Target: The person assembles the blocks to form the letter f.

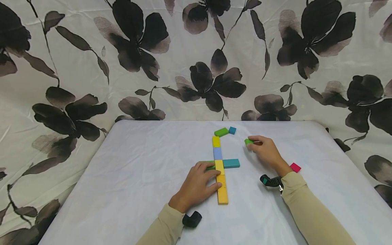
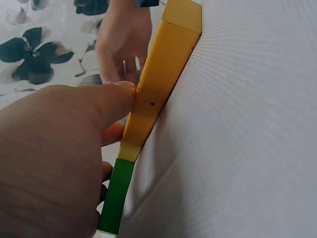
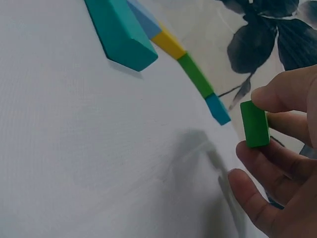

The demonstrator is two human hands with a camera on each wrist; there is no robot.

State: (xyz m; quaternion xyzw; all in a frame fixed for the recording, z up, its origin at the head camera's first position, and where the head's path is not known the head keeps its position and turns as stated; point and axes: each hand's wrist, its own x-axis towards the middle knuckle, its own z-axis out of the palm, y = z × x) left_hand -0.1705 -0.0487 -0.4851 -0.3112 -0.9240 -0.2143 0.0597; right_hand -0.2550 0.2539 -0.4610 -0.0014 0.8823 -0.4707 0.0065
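Observation:
My right hand [image 1: 265, 149] pinches a small green block [image 3: 255, 124] between thumb and fingers, held above the white cloth right of the row. My left hand [image 1: 196, 185] lies over the row's lower left side, its thumb touching the long yellow block [image 1: 222, 192]. Its other fingers reach over a green block [image 1: 210, 165], partly hidden by them. Above the long yellow block, a shorter yellow block [image 1: 219, 166], a light blue block [image 1: 217, 153] and a yellow block [image 1: 216, 141] continue the line. A teal block [image 1: 231, 163] sticks out to the right.
At the row's far end lie a slanted green block [image 1: 221, 132] and a small blue block [image 1: 232, 130]. A red block [image 1: 295, 167] sits by the right wrist. The white-covered table [image 1: 137, 143] ends at a floral cloth [image 1: 202, 41] behind.

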